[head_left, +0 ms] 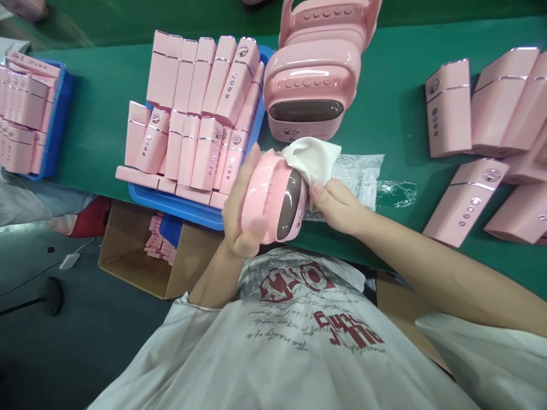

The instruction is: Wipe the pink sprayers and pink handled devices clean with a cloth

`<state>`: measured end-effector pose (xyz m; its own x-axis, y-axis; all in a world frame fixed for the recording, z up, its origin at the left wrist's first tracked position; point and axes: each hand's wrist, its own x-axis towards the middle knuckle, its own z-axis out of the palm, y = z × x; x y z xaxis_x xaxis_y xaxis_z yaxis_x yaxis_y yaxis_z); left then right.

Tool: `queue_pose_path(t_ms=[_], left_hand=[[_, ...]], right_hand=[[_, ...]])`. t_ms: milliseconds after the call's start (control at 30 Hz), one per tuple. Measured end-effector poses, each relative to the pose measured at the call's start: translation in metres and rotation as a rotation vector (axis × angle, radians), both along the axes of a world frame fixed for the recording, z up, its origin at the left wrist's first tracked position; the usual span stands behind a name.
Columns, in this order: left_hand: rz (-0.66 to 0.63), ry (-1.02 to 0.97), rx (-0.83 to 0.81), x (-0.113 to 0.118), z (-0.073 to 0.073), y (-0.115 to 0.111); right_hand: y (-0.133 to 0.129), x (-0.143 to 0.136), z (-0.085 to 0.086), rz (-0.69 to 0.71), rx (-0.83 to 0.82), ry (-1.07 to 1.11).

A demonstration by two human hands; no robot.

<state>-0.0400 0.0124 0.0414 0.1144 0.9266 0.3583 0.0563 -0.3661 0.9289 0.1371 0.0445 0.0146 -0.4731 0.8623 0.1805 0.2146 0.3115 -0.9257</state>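
Observation:
My left hand [239, 213] is wrapped round a pink handled device [273, 199], which has a dark glossy oval window and is tilted on its side above the table's near edge. Between the fingers of my right hand [337, 205] a white cloth [314, 159] is pinched. The cloth touches the device's upper right side, by the window. Just beyond stands another pink handled device [307, 91] with a row of buttons, and a third [329, 23] is behind it. Clear bubble wrap [359, 176] lies on the table under and beside my right hand.
A blue tray [179, 204] with several pink box-shaped units is at left, and another blue tray [62, 122] farther left. Several pink units [464, 199] stand or lie at right on the green table [397, 68]. Below the edge is a cardboard box [128, 250] holding small pink pieces.

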Motion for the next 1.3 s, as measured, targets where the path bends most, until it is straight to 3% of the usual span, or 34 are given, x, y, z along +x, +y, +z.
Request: queue_pose_path(t_ms=[167, 233, 367, 433, 500, 600, 700, 800, 933, 1100, 1167, 1300], left_hand=[[0.082, -0.309, -0.191, 0.004, 0.007, 0.005], [0.098, -0.364, -0.281, 0.006, 0.006, 0.007], [0.038, -0.424, -0.426, 0.011, 0.004, 0.008], [-0.001, -0.464, -0.448, 0.015, 0.005, 0.009], [-0.003, -0.508, -0.421, 0.018, 0.007, 0.010], [-0.034, -0.530, -0.352, 0.020, 0.012, 0.012], [-0.098, -0.572, -0.332, 0.018, 0.015, 0.015], [-0.074, -0.691, -0.368, 0.019, 0.018, 0.016], [0.021, -0.814, -0.473, 0.027, 0.030, 0.018], [0.218, -0.885, -0.674, 0.039, 0.045, 0.022], [0.255, -0.910, -0.669, 0.041, 0.043, 0.025], [0.283, -0.965, -0.643, 0.045, 0.031, 0.029]], right_hand=[[-0.005, -0.001, -0.001, 0.098, 0.221, 0.045], [-0.010, -0.002, 0.002, 0.106, 0.402, -0.024], [-0.020, 0.000, 0.009, 0.165, 0.916, -0.168], [-0.019, 0.004, 0.010, 0.125, 1.040, -0.157], [-0.016, 0.008, 0.009, 0.029, 0.926, -0.059], [-0.011, 0.008, 0.005, -0.070, 0.438, 0.247], [-0.011, 0.005, 0.002, -0.010, -0.041, 0.531], [-0.015, 0.002, 0.002, 0.022, -0.232, 0.595], [-0.021, 0.002, 0.008, -0.059, -0.125, 0.534], [-0.025, 0.003, 0.014, -0.250, 0.238, 0.316], [-0.024, 0.003, 0.014, -0.293, 0.371, 0.215], [-0.022, 0.004, 0.007, -0.214, 0.706, 0.012]])
